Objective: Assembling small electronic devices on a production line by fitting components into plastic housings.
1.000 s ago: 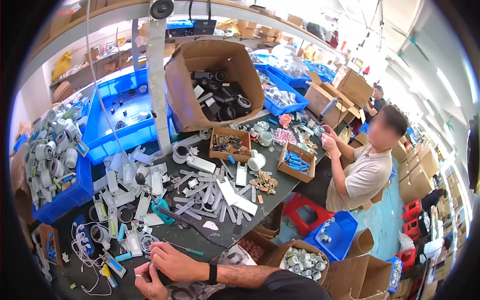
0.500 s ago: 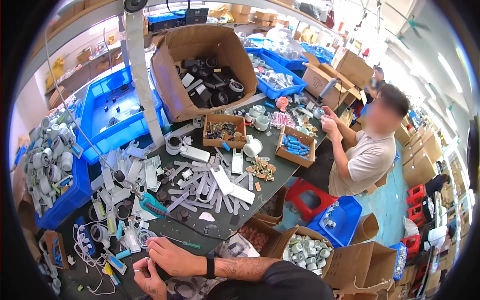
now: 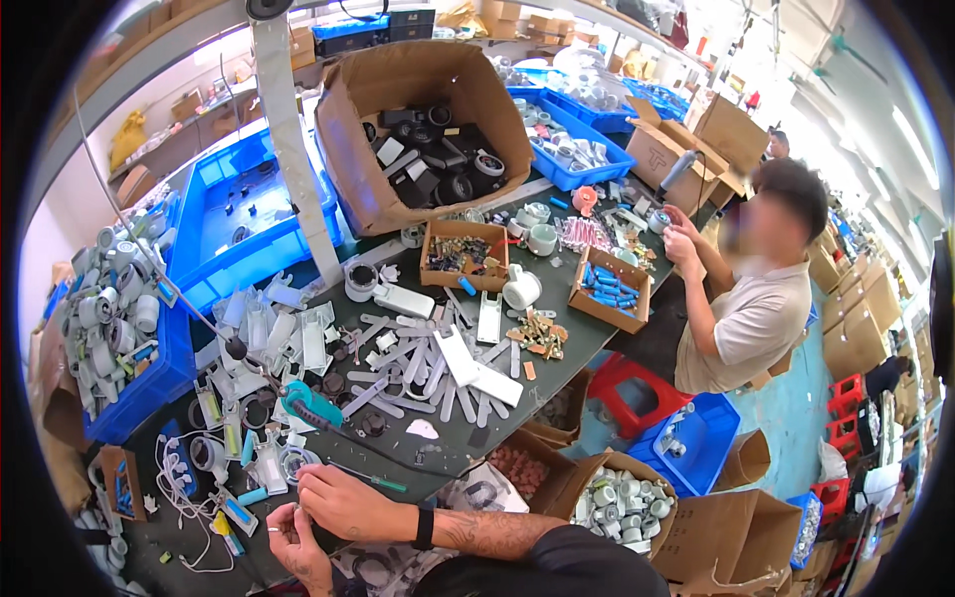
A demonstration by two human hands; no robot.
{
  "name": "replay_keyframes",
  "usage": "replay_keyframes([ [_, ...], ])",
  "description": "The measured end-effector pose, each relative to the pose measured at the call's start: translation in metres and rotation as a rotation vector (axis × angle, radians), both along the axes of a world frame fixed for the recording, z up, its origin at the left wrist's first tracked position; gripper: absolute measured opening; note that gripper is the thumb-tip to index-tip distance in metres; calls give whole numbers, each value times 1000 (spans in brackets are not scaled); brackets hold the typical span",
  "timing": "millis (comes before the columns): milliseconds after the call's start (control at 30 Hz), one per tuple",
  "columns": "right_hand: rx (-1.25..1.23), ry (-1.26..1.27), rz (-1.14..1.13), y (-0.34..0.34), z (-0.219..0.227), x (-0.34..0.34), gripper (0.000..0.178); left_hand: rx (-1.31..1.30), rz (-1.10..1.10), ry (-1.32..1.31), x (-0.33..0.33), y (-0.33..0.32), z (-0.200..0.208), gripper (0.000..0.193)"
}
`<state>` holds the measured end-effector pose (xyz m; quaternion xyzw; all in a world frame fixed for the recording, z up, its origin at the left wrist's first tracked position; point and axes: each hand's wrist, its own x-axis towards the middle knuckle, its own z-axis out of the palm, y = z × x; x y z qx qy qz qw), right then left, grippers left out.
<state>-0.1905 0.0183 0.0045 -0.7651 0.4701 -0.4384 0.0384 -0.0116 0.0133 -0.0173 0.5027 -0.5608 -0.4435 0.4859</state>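
Note:
My left hand [image 3: 296, 553], a ring on one finger, is held close to my body at the table's near edge. Right against it, my right hand [image 3: 353, 505] has bent fingers, with a black band [image 3: 425, 527] around the wrist. Both are closed around something small that the fingers hide. Just beyond the right hand lies a screwdriver with a green handle [image 3: 386, 485]. A round grey-white housing [image 3: 296, 462] sits by the fingertips. Further off rests a teal-handled tool [image 3: 310, 403] with a dark cord.
White cables [image 3: 189, 502] tangle at the left. Pale strips [image 3: 418, 370] and white casings [image 3: 316, 336] cover the tabletop. Blue cylindrical cells [image 3: 607, 287] fill a small cardboard box. A large carton [image 3: 343, 129] of black parts stands behind. A co-worker [image 3: 751, 308] works at the right.
The whole scene has shifted slightly rightward in the picture. My hands stay together, with the right fingers slightly changed in pose.

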Motion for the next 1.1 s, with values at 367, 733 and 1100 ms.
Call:
replay_keyframes([
  [367,25,-100,-2,2,-13,11,23,12,-110,-22,17,-4,-1,14],
  [733,0,-128,26,-6,-17,3,21,-74,-54,-207,-15,5,59,32],
  [1100,-171,55,29,5,22,4,15,-158,-85,-232,3,3,42,26],
])
